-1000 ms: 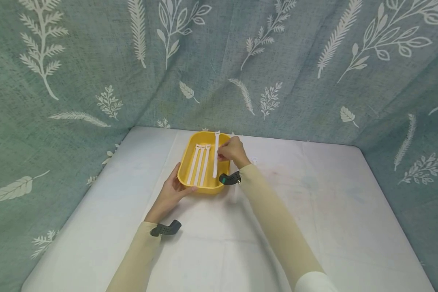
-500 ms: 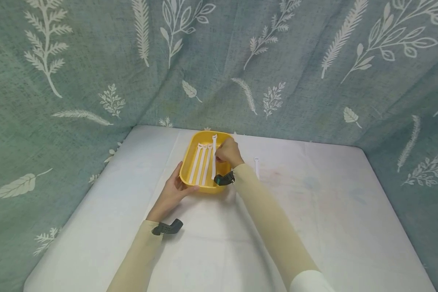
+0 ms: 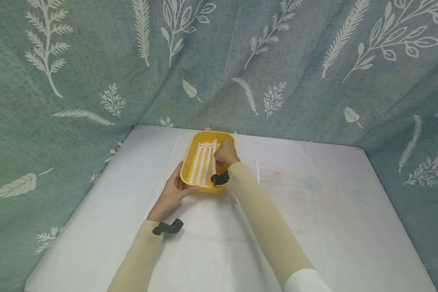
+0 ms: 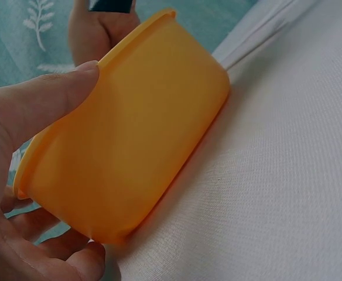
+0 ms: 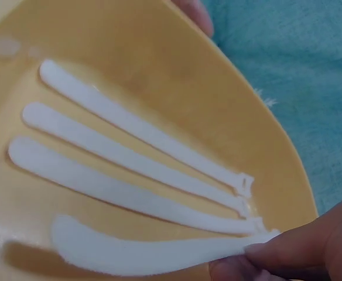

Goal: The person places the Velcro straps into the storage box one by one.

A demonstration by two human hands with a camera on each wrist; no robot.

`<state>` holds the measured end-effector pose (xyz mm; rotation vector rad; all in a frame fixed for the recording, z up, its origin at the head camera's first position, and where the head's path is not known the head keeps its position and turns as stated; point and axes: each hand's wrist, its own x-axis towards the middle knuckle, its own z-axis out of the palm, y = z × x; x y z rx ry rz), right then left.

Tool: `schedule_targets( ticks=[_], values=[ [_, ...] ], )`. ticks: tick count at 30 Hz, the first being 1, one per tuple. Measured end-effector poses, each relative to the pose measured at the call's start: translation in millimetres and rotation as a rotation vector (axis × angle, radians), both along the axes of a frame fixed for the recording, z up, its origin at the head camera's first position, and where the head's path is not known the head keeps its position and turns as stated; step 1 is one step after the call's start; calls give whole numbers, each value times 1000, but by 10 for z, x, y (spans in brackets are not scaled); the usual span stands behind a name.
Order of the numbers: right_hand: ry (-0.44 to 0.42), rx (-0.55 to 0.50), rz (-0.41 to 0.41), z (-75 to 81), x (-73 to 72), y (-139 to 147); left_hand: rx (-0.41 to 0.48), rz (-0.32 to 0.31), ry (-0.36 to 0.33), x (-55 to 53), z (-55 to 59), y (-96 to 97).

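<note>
A yellow tray [image 3: 184, 176] stands at the back of the table. My left hand [image 3: 170, 191] grips its near left corner; in the left wrist view the thumb [image 4: 71, 88] lies on the rim and the fingers curl against the outside wall. Three white cable ties [image 5: 147, 132] with slotted heads lie side by side on the tray's floor. Over the tray's right half, my right hand [image 3: 226, 152] pinches a fourth white cable tie [image 5: 136, 256] near its head, the tail slightly bent and low over the floor, beside the other ties.
Right of the tray, a white cable tie [image 3: 257, 168] lies on the white tablecloth [image 3: 313, 227]. The end of another tie [image 3: 236, 200] shows beside my right sleeve, which covers part of it. A green leaf-patterned curtain [image 3: 219, 61] rises behind the table.
My right hand has moved left and lower into the tray with the cable tie, which now lies closer to the three others. My left hand keeps its grip on the tray.
</note>
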<state>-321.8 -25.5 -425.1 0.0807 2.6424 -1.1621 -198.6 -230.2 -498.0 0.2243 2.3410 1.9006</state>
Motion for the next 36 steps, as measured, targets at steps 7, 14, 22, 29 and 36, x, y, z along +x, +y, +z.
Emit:
schedule_targets(
  ticks=[7,14,22,29,36],
  values=[
    [2,56,40,-32,24,-40,11,-10,1,-3,-20,3],
    [77,95,39,-94,79,-56,3,-16,10,-5,-12,20],
    [61,98,24,-236,69,-80,0,-18,9,22,-12,21],
    [29,20,-9,-219,77,-106,-6,-15,11,24,-6,-4],
    [-41,-62,-53,-239,73,-124,-3,-15,13,23,-4,-8]
  ],
)
